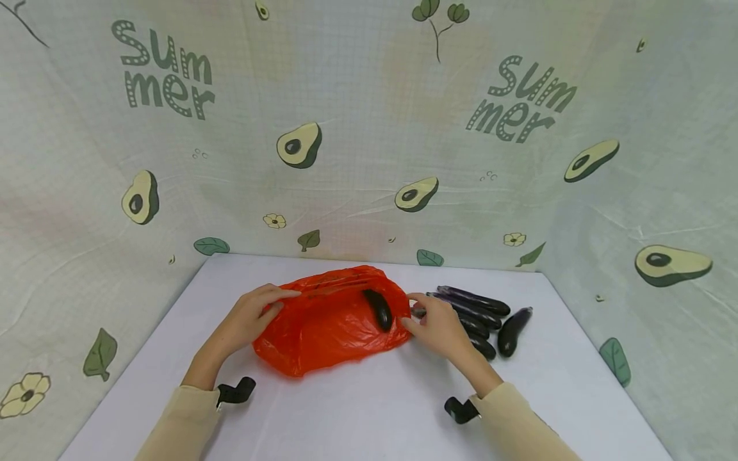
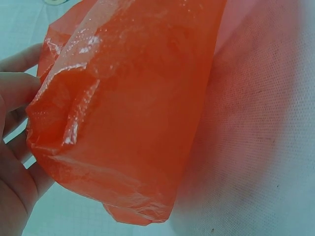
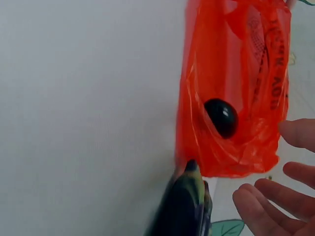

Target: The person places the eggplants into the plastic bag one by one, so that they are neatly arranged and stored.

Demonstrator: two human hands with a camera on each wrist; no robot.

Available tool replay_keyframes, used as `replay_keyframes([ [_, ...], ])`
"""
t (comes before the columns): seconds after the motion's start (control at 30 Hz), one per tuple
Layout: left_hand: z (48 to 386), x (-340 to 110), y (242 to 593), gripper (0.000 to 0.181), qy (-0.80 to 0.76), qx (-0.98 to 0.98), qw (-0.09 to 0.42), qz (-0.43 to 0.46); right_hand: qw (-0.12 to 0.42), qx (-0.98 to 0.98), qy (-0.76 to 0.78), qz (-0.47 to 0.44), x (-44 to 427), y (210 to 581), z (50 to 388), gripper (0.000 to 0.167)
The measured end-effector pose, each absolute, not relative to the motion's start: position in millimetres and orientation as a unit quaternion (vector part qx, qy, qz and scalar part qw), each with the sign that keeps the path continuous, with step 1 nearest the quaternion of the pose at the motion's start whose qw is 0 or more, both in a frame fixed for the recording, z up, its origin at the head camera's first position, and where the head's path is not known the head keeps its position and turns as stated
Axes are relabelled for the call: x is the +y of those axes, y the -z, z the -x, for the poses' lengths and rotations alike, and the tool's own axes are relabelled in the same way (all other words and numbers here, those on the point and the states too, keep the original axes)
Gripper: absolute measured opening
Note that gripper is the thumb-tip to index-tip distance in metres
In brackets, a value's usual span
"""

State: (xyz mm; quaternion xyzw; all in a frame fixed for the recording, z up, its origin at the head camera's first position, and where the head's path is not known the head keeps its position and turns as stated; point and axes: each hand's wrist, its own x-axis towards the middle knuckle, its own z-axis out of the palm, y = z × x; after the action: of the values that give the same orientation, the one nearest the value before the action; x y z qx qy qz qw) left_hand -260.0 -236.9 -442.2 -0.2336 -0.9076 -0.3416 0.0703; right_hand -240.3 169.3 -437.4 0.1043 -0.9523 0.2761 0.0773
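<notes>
While the left hand (image 1: 252, 318) touches the red bag (image 1: 340, 326), its pinch unclear, the right hand (image 1: 439, 328), fingers parted around nothing visible, is nearer the dark eggplant (image 1: 378, 310), lying against the bag's plastic at nine o'clock from it, long axis eleven-to-five.

head bright, faint shadows | left wrist — glare on red bag (image 2: 138, 118) | right wrist — blurry

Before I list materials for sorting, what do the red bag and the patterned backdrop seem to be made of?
Red bag: probably thin plastic film, glossy; it crinkles, catches highlights and lets light through.
Patterned backdrop: perhaps thin fabric or plastic sheeting, mostly matte; soft wrinkles and a faint grid show, but neither settles which.
</notes>
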Motion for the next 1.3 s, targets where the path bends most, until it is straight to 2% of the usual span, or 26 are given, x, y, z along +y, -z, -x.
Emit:
replay_keyframes([
  [0.37,259,-238,441,0.047,0.340,-0.907,0.075,0.236,0.108,-0.965,-0.194,-0.138,237,429,221,0.057],
  [0.67,258,-238,441,0.046,0.339,-0.908,0.076,0.236,0.114,-0.965,-0.175,-0.159,282,437,209,0.059],
  [1.3,259,-236,443,0.046,0.344,-0.907,0.069,0.232,0.101,-0.963,-0.172,-0.180,313,464,200,0.058],
])
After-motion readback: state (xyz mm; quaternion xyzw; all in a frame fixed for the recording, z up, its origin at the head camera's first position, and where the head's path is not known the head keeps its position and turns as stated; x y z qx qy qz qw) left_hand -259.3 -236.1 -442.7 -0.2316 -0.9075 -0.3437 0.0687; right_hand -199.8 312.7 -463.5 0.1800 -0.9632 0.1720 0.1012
